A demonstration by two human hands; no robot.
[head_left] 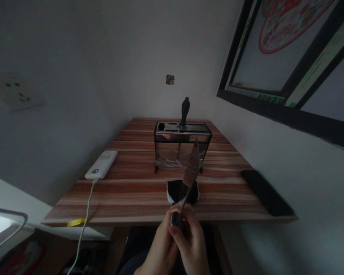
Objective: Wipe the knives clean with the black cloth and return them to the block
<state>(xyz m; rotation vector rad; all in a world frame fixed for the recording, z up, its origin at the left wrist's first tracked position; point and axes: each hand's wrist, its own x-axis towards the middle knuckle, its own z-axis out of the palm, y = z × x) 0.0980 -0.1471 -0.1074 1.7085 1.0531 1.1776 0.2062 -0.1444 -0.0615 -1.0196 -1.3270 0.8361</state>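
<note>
With fingers closed, my left hand [161, 237] and right hand [193, 237] grip a pointed, silver-bladed knife [192, 164] at six o'clock, outside the transparent, metal-topped rack [169, 137] at twelve, where one black-handled knife [185, 110] already stands.

A knife rack [169, 152] stands on the table [132, 202] behind the knife [192, 164], power bank [102, 164] at left, slab [266, 192] at right.

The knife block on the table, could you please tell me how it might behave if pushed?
The block would probably hold its shape, as its dark frame looks stiff. Pushed high up, it might tip, since it looks narrow from front to back and a black handle stands above its top. The clear film around its lower part could feel slippery.
</note>
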